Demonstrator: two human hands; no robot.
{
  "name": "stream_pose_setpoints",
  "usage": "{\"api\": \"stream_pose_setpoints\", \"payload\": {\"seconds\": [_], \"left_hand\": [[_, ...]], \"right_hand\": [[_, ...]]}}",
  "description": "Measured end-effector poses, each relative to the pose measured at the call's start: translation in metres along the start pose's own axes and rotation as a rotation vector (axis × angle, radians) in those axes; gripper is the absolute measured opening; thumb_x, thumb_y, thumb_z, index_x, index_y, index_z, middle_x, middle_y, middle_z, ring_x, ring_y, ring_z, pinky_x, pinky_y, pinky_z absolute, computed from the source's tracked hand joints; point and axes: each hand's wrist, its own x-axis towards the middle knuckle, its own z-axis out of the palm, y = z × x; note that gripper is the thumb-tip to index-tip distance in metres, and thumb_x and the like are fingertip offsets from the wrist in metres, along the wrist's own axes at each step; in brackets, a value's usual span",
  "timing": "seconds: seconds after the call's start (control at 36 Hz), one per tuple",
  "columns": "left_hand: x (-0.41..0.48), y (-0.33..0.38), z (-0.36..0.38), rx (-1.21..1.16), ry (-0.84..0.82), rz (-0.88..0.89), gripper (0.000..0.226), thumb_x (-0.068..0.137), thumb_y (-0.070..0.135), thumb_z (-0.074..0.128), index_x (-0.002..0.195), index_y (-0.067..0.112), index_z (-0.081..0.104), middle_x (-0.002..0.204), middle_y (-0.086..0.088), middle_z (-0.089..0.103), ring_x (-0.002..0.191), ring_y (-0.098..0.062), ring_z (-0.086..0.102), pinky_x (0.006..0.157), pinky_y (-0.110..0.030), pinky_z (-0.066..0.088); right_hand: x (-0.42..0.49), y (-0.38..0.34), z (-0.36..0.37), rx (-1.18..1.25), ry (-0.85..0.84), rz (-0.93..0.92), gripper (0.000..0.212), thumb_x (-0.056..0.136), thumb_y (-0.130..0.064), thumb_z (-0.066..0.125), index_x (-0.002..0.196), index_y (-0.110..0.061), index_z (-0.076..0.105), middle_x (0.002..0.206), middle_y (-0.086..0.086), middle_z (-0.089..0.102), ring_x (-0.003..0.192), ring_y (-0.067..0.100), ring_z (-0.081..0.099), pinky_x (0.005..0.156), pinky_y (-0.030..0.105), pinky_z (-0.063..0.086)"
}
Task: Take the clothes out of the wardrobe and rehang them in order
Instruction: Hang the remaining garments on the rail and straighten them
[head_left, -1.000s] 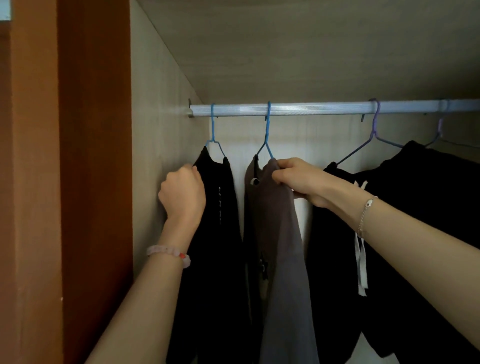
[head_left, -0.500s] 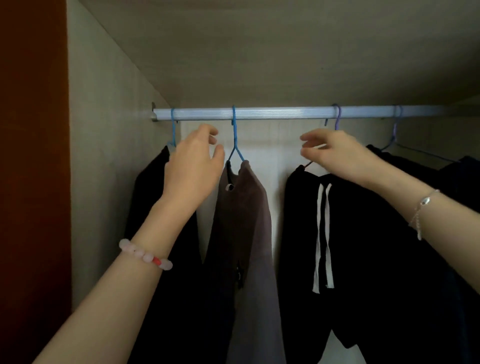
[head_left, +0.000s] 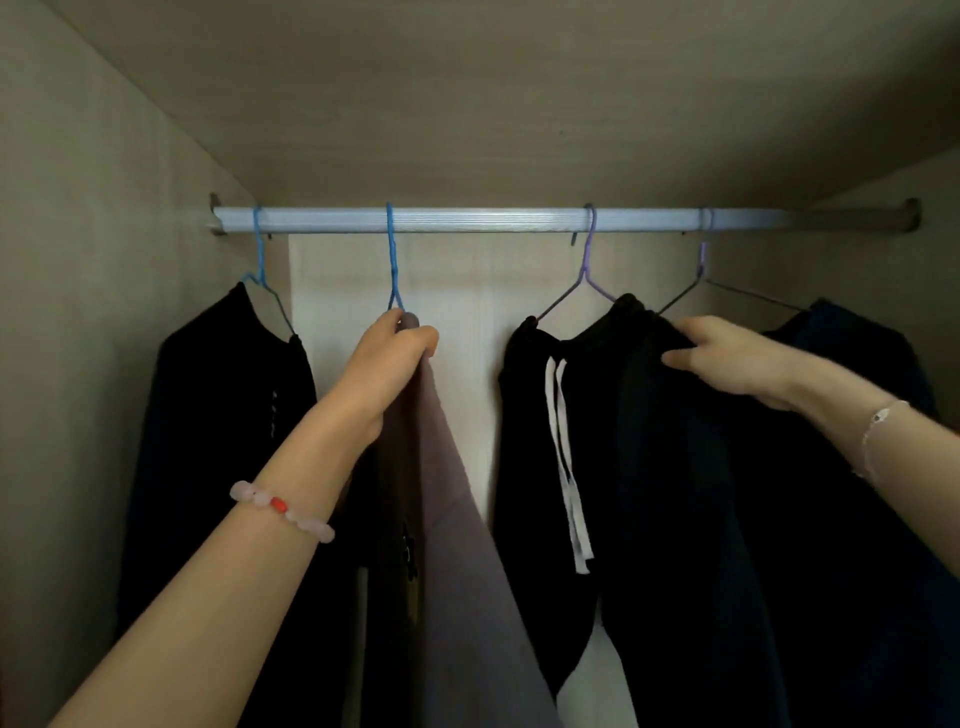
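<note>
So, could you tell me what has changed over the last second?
The left hand left the far-left black garment and now grips the brown garment at its top. The right hand let that go, moving right to hold a dark garment. All four hangers stay on the rail.

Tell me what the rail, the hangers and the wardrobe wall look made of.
Rail: looks like metal, likely aluminium; pale, ribbed lengthwise, with a dull sheen. Blue hanger and purple hanger: thin wire, seemingly with a coloured coating; the blue neck looks twisted. Wall: pale wood-grain board, matt, probably laminate.
</note>
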Motion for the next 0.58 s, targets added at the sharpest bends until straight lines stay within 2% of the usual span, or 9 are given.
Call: {"api": "stream_pose_setpoints", "payload": {"seconds": [0.06, 0.11, 0.25, 0.33, 0.39, 0.42, 0.5, 0.58], "left_hand": [[0.001, -0.003, -0.004, 0.019, -0.003, -0.001, 0.016, 0.067, 0.012, 0.047, 0.082, 0.017, 0.045, 0.083, -0.005, 0.040, 0.078, -0.019, 0.039, 0.070, -0.034, 0.031], [0.003, -0.008, -0.008, 0.035, 0.006, -0.005, 0.015, 0.071, 0.009, 0.046, 0.085, 0.012, 0.051, 0.084, -0.007, 0.043, 0.078, -0.020, 0.040, 0.068, -0.033, 0.031], [0.003, -0.015, -0.014, 0.012, -0.006, -0.020, 0.037, 0.060, 0.015, 0.046, 0.095, 0.006, 0.055, 0.089, -0.006, 0.048, 0.082, -0.020, 0.044, 0.074, -0.035, 0.034], [0.003, -0.018, -0.014, -0.015, -0.007, -0.004, 0.020, 0.070, 0.009, 0.046, 0.088, 0.014, 0.051, 0.092, -0.004, 0.049, 0.084, -0.020, 0.044, 0.077, -0.036, 0.035], [0.003, -0.019, -0.015, -0.029, -0.006, 0.003, 0.018, 0.072, 0.009, 0.045, 0.087, 0.019, 0.049, 0.092, -0.005, 0.049, 0.085, -0.020, 0.045, 0.078, -0.035, 0.035], [0.003, -0.018, -0.016, -0.024, -0.009, 0.004, 0.019, 0.069, 0.011, 0.046, 0.088, 0.013, 0.050, 0.091, -0.006, 0.049, 0.085, -0.021, 0.046, 0.078, -0.036, 0.035], [0.001, -0.016, -0.018, -0.016, -0.032, 0.006, 0.040, 0.062, 0.016, 0.045, 0.098, -0.001, 0.051, 0.087, -0.008, 0.049, 0.083, -0.022, 0.046, 0.076, -0.036, 0.035], [0.002, -0.015, -0.019, -0.035, -0.048, 0.002, 0.028, 0.072, 0.009, 0.044, 0.098, 0.002, 0.055, 0.089, -0.007, 0.050, 0.083, -0.021, 0.047, 0.072, -0.032, 0.039]], "right_hand": [[0.003, -0.007, 0.014, 0.006, -0.011, -0.031, 0.023, 0.092, -0.005, 0.047, 0.111, -0.007, 0.059, 0.105, 0.010, 0.065, 0.096, 0.023, 0.061, 0.083, 0.031, 0.048], [0.003, -0.017, 0.026, 0.002, -0.023, -0.060, 0.027, 0.092, -0.005, 0.045, 0.116, -0.006, 0.057, 0.110, 0.009, 0.063, 0.102, 0.022, 0.058, 0.085, 0.028, 0.043], [0.004, -0.042, 0.049, -0.026, -0.035, -0.114, 0.030, 0.092, -0.005, 0.041, 0.120, -0.002, 0.051, 0.120, 0.017, 0.059, 0.112, 0.029, 0.055, 0.090, 0.031, 0.043], [0.006, -0.054, 0.057, -0.033, -0.071, -0.137, 0.031, 0.093, -0.006, 0.040, 0.123, 0.000, 0.048, 0.122, 0.018, 0.058, 0.113, 0.030, 0.054, 0.090, 0.030, 0.043], [0.005, -0.062, 0.061, -0.021, -0.093, -0.161, 0.033, 0.093, -0.005, 0.038, 0.125, -0.001, 0.047, 0.123, 0.016, 0.057, 0.113, 0.028, 0.054, 0.089, 0.029, 0.043], [0.005, -0.065, 0.064, -0.009, -0.098, -0.171, 0.033, 0.093, -0.004, 0.038, 0.125, -0.002, 0.047, 0.122, 0.015, 0.057, 0.113, 0.028, 0.054, 0.088, 0.028, 0.043], [0.005, -0.075, 0.070, 0.013, -0.119, -0.196, 0.034, 0.091, -0.004, 0.037, 0.122, -0.005, 0.049, 0.117, 0.012, 0.059, 0.106, 0.024, 0.056, 0.083, 0.028, 0.045], [0.002, -0.085, 0.072, 0.044, -0.143, -0.206, 0.034, 0.090, -0.003, 0.037, 0.121, -0.004, 0.050, 0.117, 0.014, 0.060, 0.102, 0.025, 0.058, 0.082, 0.032, 0.047]]}}
